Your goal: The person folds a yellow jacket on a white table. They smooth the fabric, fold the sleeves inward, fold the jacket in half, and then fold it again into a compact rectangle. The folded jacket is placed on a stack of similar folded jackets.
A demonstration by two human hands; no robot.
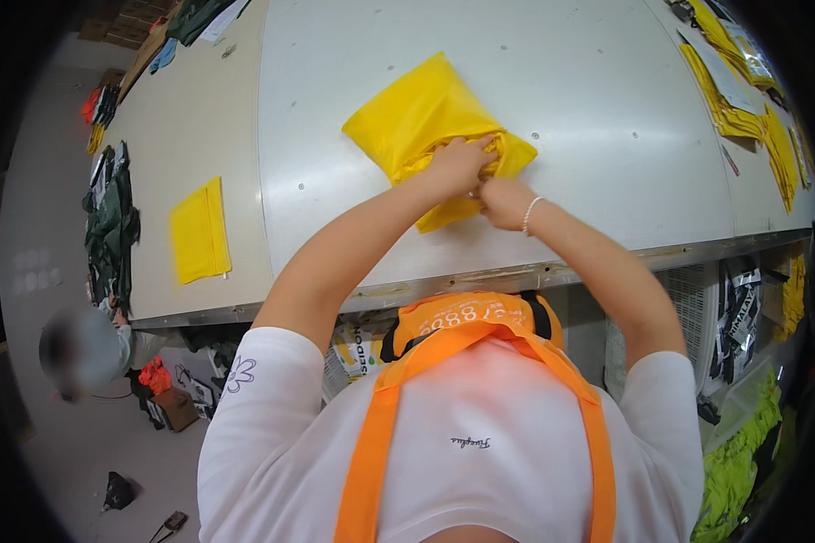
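A puffy yellow fabric pouch (417, 109) lies tilted on the pale worktable (607, 81), with creased, bunched cloth along its near right side. My left hand (463, 165) is on top of these folds, its fingers pressed into the cloth and partly hidden by it. Just below and to the right, my right hand (505, 201) pinches the pouch's near edge, with a beaded bracelet on the wrist. Both hands are close together. What lies inside the pouch is hidden. A flat yellow pouch (199, 233) rests apart on the left.
Stacked yellow pieces (720, 95) with papers lie at the far right, near a pen (731, 160). Dark green garments (111, 217) hang over the left edge. Beneath the table are a white basket (688, 303) and lime-green cloth (743, 462). Another person (86, 353) is at lower left.
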